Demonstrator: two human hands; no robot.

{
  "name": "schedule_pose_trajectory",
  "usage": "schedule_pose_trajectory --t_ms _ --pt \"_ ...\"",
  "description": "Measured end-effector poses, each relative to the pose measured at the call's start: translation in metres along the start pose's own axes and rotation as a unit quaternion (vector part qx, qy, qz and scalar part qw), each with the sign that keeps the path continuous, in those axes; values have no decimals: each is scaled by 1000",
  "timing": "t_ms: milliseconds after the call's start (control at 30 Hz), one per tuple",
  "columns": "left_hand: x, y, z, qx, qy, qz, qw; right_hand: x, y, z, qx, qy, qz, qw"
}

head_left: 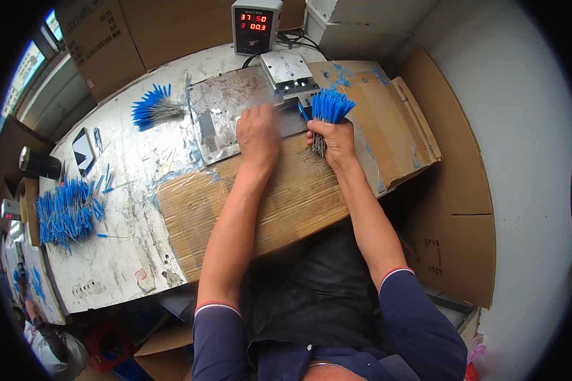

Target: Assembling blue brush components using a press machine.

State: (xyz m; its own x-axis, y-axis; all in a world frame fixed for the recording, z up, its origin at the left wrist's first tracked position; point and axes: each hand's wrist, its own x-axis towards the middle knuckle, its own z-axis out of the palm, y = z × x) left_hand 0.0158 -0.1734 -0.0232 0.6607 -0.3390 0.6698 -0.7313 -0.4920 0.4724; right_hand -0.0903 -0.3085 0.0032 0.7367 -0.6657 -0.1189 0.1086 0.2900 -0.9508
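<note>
My right hand [333, 141] is closed around an upright bundle of blue-tipped metal wire pieces [330, 106], with their blue ends up and thin metal ends below the fist. Just left of this bundle, a single blue piece [304, 112] slants by the front of a small metal press-like device [288, 71]. My left hand [258, 136] is over the metal plate [225, 95], fingers curled and partly smeared by motion; whatever they hold is hidden. A fanned bunch of similar pieces [152, 108] lies left of the plate.
A large pile of blue-tipped pieces [70, 209] covers the table's left end, near a phone [82, 151] and a black cylinder [40, 162]. Behind the device stands a red-digit display box [255, 28] with cables. Flattened cardboard [286, 190] covers the front edge. Another person [51, 346] is at lower left.
</note>
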Motion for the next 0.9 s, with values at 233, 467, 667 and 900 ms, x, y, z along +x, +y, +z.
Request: schedule_pose_trajectory --t_ms 233,467,667,900 --pt "0 0 2 56 -18 1 998 -2 4 11 -31 48 -27 998" --pt "-1 -10 -6 56 28 -25 998 -2 13 25 -86 87 -90 988" --pt "2 -6 -13 -52 56 -119 990 10 13 31 -128 122 -73 982" --pt "3 -9 -11 -55 84 -93 991 13 12 39 -103 122 -60 985"
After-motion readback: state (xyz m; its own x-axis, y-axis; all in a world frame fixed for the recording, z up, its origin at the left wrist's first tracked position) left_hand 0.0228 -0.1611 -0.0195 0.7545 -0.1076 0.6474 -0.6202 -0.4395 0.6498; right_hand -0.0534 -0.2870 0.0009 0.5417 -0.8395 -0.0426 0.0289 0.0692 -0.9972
